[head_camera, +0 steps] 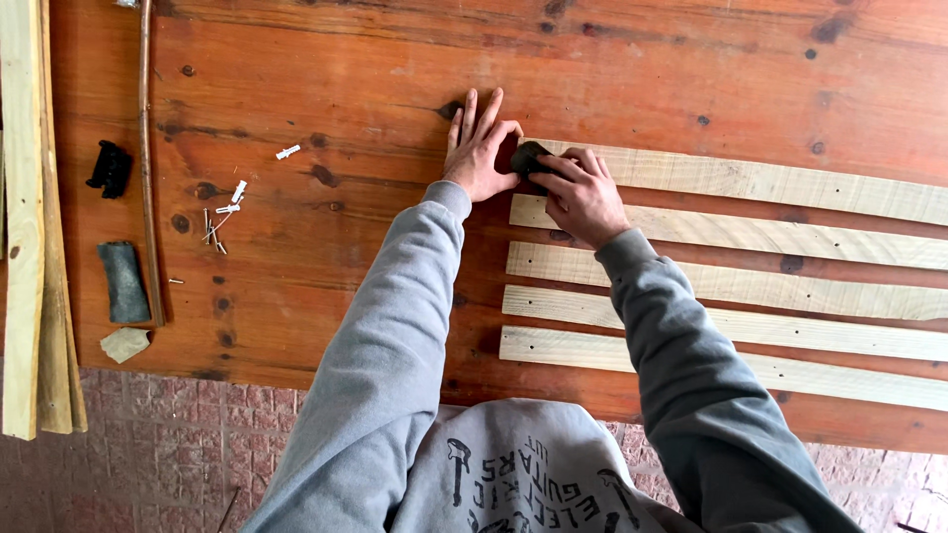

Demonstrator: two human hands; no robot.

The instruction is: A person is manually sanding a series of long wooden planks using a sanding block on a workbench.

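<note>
At the far left, pale planks (22, 217) run off the frame's edge; a dark grey strip (123, 282) and small white fasteners (229, 205) lie on the knotty reddish table (316, 79). The left hand (476, 150) lies spread flat just off the top slat's (750, 180) end; the right hand (583, 195) pinches a dark pad (528, 156), half hidden, onto that rough slat's end.

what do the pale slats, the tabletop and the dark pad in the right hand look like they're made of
Pale slats: bare, unfinished softwood by the look, light and matte with small knots.
Tabletop: wood planks, reddish-brown with a slight sheen, so probably stained or varnished; dark knots and grain show.
Dark pad under the right hand: black and mostly covered; possibly an abrasive sponge or sandpaper, hard to tell.
</note>
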